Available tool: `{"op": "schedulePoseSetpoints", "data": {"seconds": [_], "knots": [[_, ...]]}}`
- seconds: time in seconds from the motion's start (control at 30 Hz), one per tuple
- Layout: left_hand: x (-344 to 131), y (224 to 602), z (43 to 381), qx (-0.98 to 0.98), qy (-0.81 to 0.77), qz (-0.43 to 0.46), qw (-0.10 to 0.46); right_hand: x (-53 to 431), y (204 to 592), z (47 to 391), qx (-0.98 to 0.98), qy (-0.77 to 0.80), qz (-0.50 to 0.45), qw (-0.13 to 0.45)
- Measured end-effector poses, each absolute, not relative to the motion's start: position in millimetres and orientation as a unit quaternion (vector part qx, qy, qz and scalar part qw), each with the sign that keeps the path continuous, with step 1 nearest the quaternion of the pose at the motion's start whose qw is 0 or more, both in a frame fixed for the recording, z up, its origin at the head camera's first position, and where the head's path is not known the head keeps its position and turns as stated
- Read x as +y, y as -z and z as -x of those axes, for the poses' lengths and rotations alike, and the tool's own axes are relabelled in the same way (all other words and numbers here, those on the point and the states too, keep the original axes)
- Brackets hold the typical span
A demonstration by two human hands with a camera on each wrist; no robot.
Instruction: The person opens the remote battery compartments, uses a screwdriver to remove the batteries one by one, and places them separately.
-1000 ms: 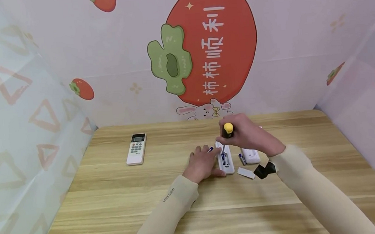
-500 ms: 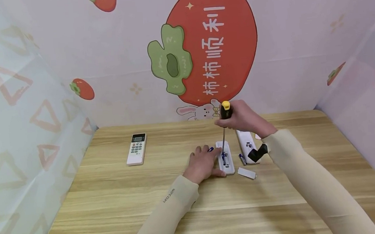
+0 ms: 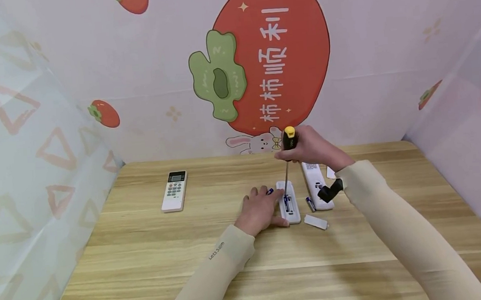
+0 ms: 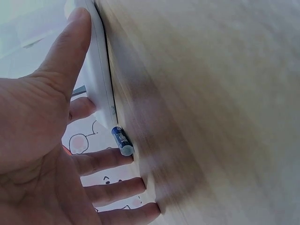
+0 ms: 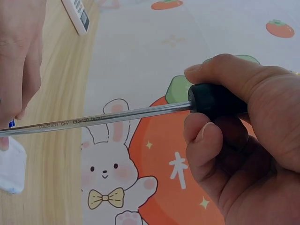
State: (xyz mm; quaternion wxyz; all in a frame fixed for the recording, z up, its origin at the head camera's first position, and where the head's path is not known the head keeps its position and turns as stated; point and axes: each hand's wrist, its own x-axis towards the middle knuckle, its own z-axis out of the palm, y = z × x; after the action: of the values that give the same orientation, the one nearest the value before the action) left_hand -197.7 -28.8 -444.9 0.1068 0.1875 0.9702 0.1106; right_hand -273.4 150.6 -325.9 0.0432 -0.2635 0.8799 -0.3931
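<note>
A white remote control (image 3: 295, 214) lies back up on the wooden table, its battery compartment uncovered with a blue battery (image 3: 286, 204) inside. My left hand (image 3: 259, 209) presses on the remote's left side with thumb and index finger, the other fingers spread on the table. A second battery (image 4: 122, 141) lies beside the remote by those fingers. My right hand (image 3: 310, 148) grips a screwdriver (image 3: 290, 141) by its black handle with yellow end. The long steel shaft (image 5: 131, 114) slants down, its tip at the battery in the compartment.
Another white remote (image 3: 317, 181) lies face down to the right, with a battery (image 3: 310, 204) against it. A loose white battery cover (image 3: 316, 222) sits nearer. Far left, a third remote (image 3: 174, 191) lies keypad up. Printed cloth walls (image 3: 158, 128) surround the table.
My right hand and the screwdriver handle have risen and the shaft stands more upright, its tip still in the compartment. My left hand and the remote have stayed in place.
</note>
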Motion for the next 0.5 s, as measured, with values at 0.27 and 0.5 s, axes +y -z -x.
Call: {"op": "schedulePoseSetpoints", "data": {"seconds": [0.27, 0.5], "knots": [[-27.6, 443.5, 197.4, 0.970, -0.117, -0.183, 0.114, 154.3, 327.4, 278.6, 0.866, 0.426, 0.254, 0.066], [-27.4, 443.6, 197.8, 0.970, -0.118, -0.180, 0.112, 155.3, 327.2, 279.4, 0.863, 0.434, 0.249, 0.068]]}}
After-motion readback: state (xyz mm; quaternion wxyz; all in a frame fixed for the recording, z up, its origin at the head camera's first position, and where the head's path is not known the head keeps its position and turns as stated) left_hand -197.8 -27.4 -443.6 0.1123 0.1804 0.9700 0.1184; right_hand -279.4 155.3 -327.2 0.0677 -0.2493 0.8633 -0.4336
